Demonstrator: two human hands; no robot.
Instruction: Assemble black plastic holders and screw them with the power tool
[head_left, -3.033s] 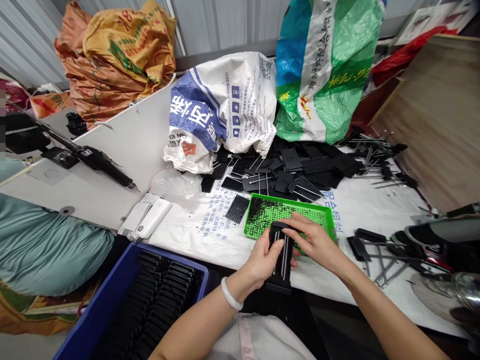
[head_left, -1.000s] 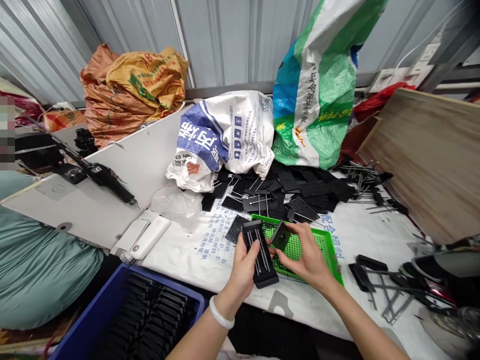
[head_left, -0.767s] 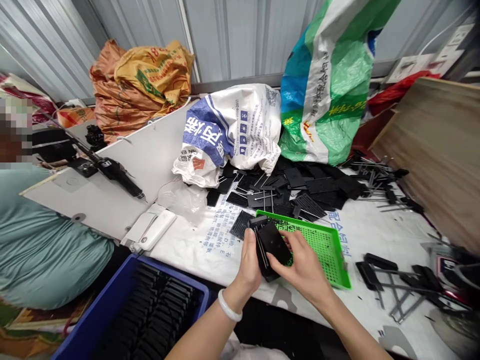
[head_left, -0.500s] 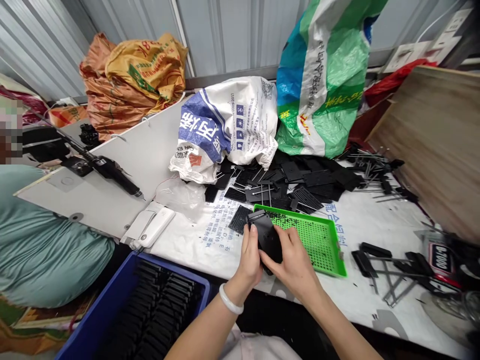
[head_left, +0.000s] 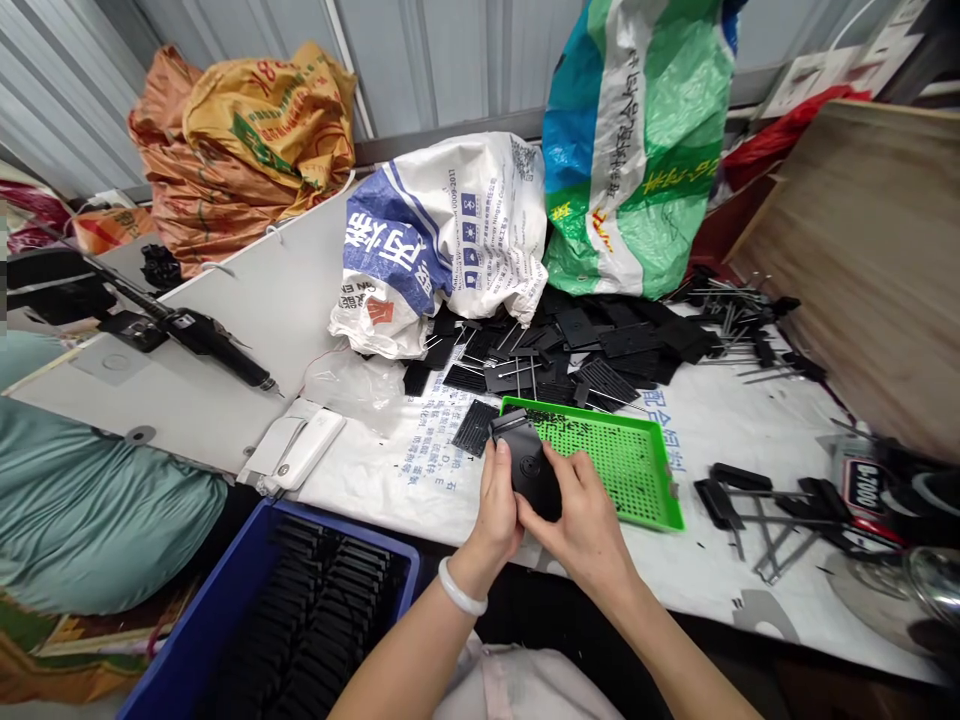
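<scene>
Between both hands I hold a flat black plastic plate (head_left: 534,472) with a round ring pattern on its face and a raised strip along its top edge. My left hand (head_left: 496,505) grips its left side, thumb along the edge. My right hand (head_left: 581,510) is closed on its right side. Just behind them sits a green perforated tray (head_left: 637,470) with small dark pieces at its far left end. A ribbed black plate (head_left: 474,428) lies flat left of the tray. My fingers hide the underside of the held plate.
Black plates and metal rods (head_left: 615,335) pile up behind the tray. A blue bin (head_left: 416,565) of stacked black parts stands at lower left. An electric screwdriver (head_left: 217,345) rests on the left board. Rod parts (head_left: 765,530) lie right. A person's teal garment (head_left: 97,500) shows far left.
The view has shifted slightly, so most things sit a little higher and further left. Both hands keep hold of the black plate, whose ring-marked face now shows more clearly.
</scene>
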